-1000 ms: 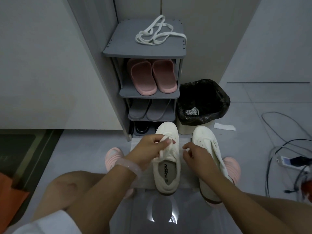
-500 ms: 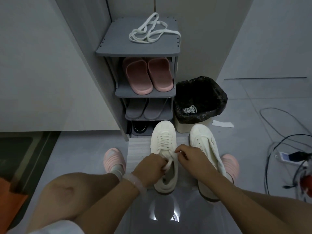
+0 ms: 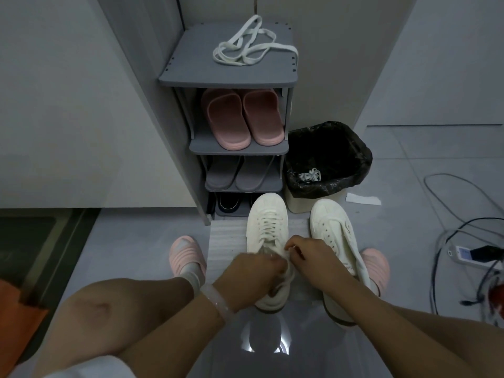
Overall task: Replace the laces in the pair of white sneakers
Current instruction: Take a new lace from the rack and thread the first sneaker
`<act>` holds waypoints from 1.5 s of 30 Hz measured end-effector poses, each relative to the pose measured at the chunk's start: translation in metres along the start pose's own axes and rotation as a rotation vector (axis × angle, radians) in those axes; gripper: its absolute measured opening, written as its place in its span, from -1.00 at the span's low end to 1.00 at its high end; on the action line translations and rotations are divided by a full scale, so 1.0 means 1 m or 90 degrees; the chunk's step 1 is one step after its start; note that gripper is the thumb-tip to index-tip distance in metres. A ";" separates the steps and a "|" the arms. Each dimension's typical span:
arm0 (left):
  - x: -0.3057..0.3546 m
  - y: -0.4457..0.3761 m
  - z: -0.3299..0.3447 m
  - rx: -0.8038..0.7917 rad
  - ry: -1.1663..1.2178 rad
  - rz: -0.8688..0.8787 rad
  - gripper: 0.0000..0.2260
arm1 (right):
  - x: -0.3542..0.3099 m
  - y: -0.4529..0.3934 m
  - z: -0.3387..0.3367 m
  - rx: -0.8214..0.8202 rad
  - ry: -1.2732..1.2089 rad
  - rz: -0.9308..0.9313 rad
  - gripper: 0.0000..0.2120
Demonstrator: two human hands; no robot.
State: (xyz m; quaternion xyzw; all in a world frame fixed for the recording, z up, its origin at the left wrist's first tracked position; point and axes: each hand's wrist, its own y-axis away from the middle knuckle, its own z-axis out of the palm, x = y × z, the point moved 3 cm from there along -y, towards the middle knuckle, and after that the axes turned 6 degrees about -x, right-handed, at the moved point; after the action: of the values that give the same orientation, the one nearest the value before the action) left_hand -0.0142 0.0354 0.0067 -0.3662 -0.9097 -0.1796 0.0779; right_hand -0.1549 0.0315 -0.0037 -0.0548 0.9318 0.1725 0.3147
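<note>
Two white sneakers stand side by side on a pale mat [image 3: 226, 238] on the floor. The left sneaker [image 3: 268, 222] is laced; the right sneaker [image 3: 331, 230] shows bare eyelets. My left hand [image 3: 252, 276] grips the lace ends over the left sneaker's opening. My right hand [image 3: 308, 256] pinches the lace at the top eyelets of the same shoe, right beside the left hand. A loose white lace [image 3: 252, 43] lies coiled on top of the grey shoe rack [image 3: 191, 75]. The lace ends under my fingers are mostly hidden.
Pink slippers [image 3: 241, 117] and grey slippers [image 3: 240, 173] fill the rack's shelves. A bin with a black bag [image 3: 327, 156] stands beside the rack, a crumpled lace [image 3: 309, 175] inside. Cables and a power strip [image 3: 463, 253] lie at the right. My feet wear pink sandals [image 3: 185, 255].
Both hands have moved back along the left sneaker towards its opening, uncovering the laced front. They have come closer together on the lace ends.
</note>
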 end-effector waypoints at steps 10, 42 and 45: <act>-0.009 0.001 0.020 -0.053 -0.010 0.047 -0.79 | 0.005 0.001 0.011 -0.132 -0.033 0.083 -0.62; -0.111 0.041 0.013 -0.076 0.168 -0.357 -0.63 | 0.058 0.023 -0.061 -0.233 0.188 0.412 -0.58; -0.106 0.041 0.012 -0.091 0.152 -0.344 -0.67 | 0.053 0.020 -0.056 -0.179 0.315 0.371 -0.76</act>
State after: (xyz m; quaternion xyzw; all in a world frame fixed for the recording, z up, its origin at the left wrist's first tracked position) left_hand 0.0906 -0.0002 -0.0219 -0.0915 -0.9436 -0.2995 0.1076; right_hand -0.2326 0.0304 0.0117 0.1295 0.9231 0.3619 0.0081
